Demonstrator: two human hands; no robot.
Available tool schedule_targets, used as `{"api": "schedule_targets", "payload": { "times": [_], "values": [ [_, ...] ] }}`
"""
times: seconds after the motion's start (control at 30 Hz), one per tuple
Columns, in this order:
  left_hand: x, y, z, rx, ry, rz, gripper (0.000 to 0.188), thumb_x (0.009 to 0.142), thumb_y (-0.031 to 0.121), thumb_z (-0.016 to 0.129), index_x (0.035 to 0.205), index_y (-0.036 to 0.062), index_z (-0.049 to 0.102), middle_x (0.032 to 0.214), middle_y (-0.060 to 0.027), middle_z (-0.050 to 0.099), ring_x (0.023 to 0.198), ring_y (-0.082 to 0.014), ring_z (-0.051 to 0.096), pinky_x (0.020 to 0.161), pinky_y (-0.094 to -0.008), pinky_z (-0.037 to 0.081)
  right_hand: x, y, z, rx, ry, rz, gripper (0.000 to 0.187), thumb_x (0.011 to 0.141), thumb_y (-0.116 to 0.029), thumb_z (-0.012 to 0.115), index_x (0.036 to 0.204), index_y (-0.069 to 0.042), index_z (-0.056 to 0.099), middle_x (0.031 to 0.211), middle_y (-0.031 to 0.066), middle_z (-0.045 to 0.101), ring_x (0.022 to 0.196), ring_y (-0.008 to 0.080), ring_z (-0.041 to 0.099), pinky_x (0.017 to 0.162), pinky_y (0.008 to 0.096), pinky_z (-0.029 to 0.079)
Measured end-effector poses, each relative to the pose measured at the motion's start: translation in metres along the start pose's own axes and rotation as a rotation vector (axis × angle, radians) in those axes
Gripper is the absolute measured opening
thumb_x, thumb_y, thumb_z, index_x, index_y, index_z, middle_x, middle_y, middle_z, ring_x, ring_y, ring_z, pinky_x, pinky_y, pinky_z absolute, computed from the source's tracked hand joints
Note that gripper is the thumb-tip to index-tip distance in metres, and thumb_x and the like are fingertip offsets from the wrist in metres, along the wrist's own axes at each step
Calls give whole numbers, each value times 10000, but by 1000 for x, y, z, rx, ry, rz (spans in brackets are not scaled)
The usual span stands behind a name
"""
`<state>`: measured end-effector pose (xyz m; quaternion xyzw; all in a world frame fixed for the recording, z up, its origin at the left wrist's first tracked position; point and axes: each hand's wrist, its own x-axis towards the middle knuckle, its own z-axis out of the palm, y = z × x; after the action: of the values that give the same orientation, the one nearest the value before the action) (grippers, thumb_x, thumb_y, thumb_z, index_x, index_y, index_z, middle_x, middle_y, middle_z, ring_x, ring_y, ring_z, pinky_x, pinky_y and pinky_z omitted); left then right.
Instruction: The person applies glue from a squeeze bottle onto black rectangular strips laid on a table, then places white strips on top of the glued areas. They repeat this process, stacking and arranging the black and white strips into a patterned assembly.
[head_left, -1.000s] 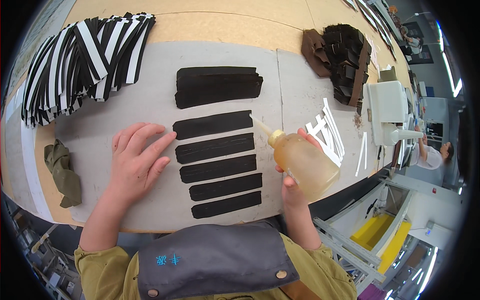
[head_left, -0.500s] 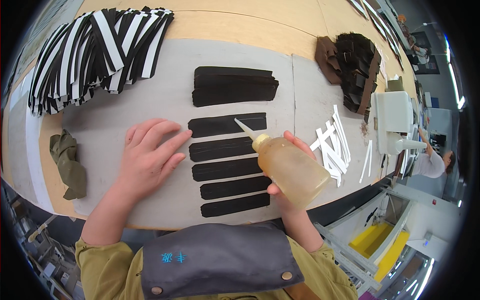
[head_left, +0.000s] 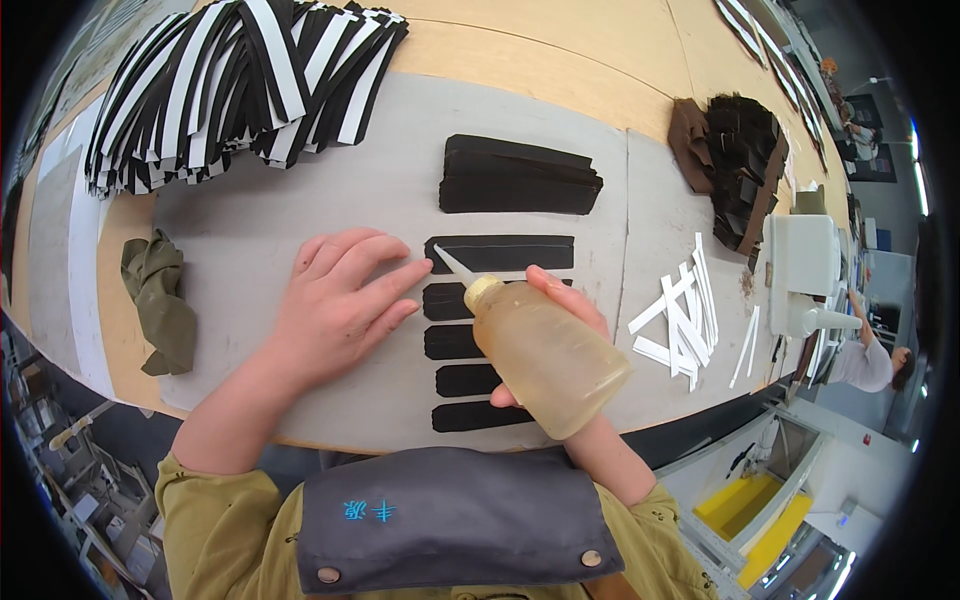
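Note:
My right hand grips a translucent yellowish squeeze bottle, tilted so its thin nozzle points up-left onto the left end of the topmost black strip. Several black strips lie in a column below it on the grey mat, partly hidden by the bottle. My left hand rests flat on the mat, fingers spread, fingertips close to the left ends of the top strips. A stack of black strips lies beyond them.
A large fan of black-and-white strips fills the far left. An olive rag lies at the left. Loose white strips lie at the right, with a dark brown pile and a white box beyond. Another person stands far right.
The bottle has swung from the right side of the strips leftward, its nozzle now at the left end of the top strip. My left hand has stayed flat on the mat.

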<state>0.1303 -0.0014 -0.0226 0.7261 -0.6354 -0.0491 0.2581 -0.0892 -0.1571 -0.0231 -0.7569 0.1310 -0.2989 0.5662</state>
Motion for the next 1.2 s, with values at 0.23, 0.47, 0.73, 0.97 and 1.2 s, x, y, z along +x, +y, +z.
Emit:
{"api": "schedule_targets", "payload": {
  "times": [0.23, 0.47, 0.73, 0.97, 1.2],
  "values": [
    [0, 1, 1, 6, -2, -7, 361, 884, 191, 707, 1241, 157, 739, 1210, -24, 625, 1205, -262, 563, 1009, -429, 392, 2, -5, 2, -88, -14, -85, 980, 634, -209, 1020, 1429, 60, 513, 1429, 228, 595, 1310, 298, 607, 1091, 388, 509],
    [0, 1, 3, -12, 26, -12, 317, 905, 183, 689, 1215, 150, 747, 1199, -28, 630, 1193, -275, 570, 1005, -435, 394, -28, -2, -43, -236, 288, 77, 1134, 610, -558, 975, 1433, 57, 495, 1400, 189, 599, 1181, 273, 653, 1006, 395, 550],
    [2, 3, 4, 4, 33, 9, 292, 916, 182, 684, 1196, 135, 752, 1184, -31, 634, 1173, -277, 572, 987, -432, 397, -29, -22, -60, 93, 585, 377, 1159, 605, -588, 956, 1475, -9, 456, 1429, 111, 557, 1094, 178, 664, 723, 254, 611],
    [2, 5, -1, 16, 25, -1, 296, 903, 170, 700, 1192, 137, 755, 1174, -27, 640, 1160, -275, 580, 981, -428, 405, -29, -16, -56, 55, 538, 343, 1123, 635, -581, 941, 1465, 8, 466, 1398, 112, 574, 958, 174, 699, 716, 256, 614],
    [0, 2, 1, -30, 30, 13, 315, 873, 163, 739, 1187, 155, 761, 1126, -7, 637, 1118, -249, 598, 975, -415, 415, -28, -9, -39, 45, 430, 328, 1117, 664, -622, 909, 1454, 35, 469, 1437, 167, 569, 1085, 219, 681, 864, 321, 595]
  ]
}}
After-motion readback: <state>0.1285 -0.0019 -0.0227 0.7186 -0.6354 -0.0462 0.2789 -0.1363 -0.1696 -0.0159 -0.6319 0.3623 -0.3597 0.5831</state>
